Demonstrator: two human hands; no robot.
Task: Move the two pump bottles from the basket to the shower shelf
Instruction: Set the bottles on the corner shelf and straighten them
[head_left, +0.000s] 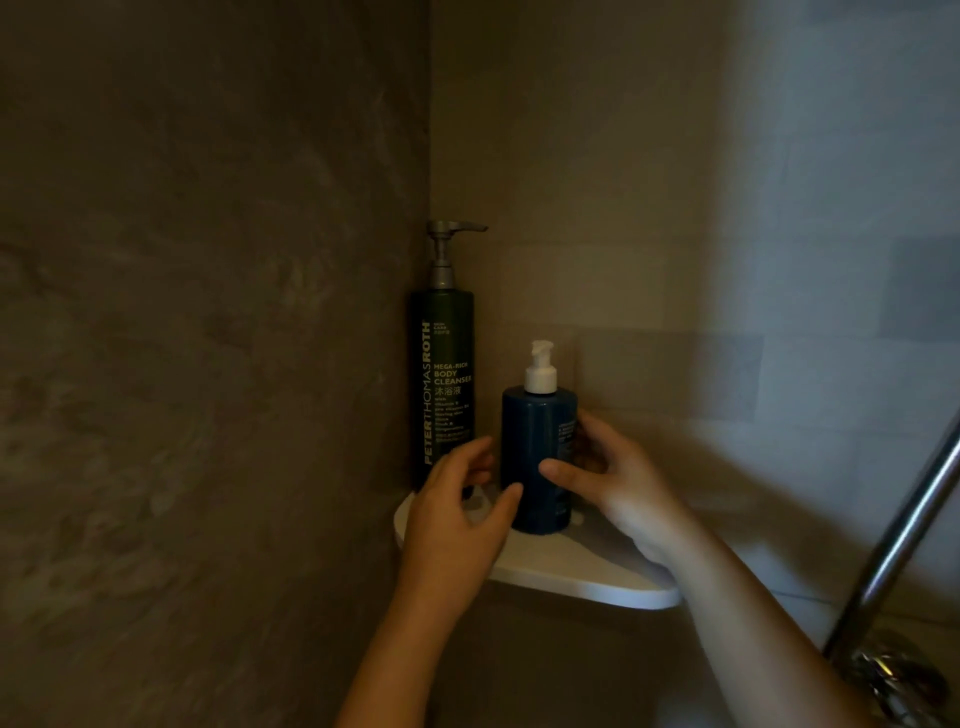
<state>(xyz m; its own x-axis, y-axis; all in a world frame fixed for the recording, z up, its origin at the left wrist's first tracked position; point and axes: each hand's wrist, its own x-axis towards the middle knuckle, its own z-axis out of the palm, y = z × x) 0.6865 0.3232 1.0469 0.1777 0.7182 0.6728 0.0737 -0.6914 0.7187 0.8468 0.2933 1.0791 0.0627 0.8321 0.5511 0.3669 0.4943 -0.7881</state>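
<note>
Corner shower shelf (582, 582) carries both bottles upright: tall green body cleanser bottle (441, 384) tucked into the corner, shorter blue pump bottle (537, 457) beside it. Right hand (618, 483) fingers grasp the blue one, seemingly steadying it; left hand (457, 514) fingers spread, released.

We reach both bare forearms up and forward from the lower edge of view, converging toward each other. Our left hand (457, 512) is open, palm turned rightward, fingers loosely curled and spread, thumb lifted above them. Our right hand (610, 480) faces it, palm turned leftward, thumb stretched out toward the left and fingers curved round behind; whether its fingertips press on anything we cannot tell
</note>
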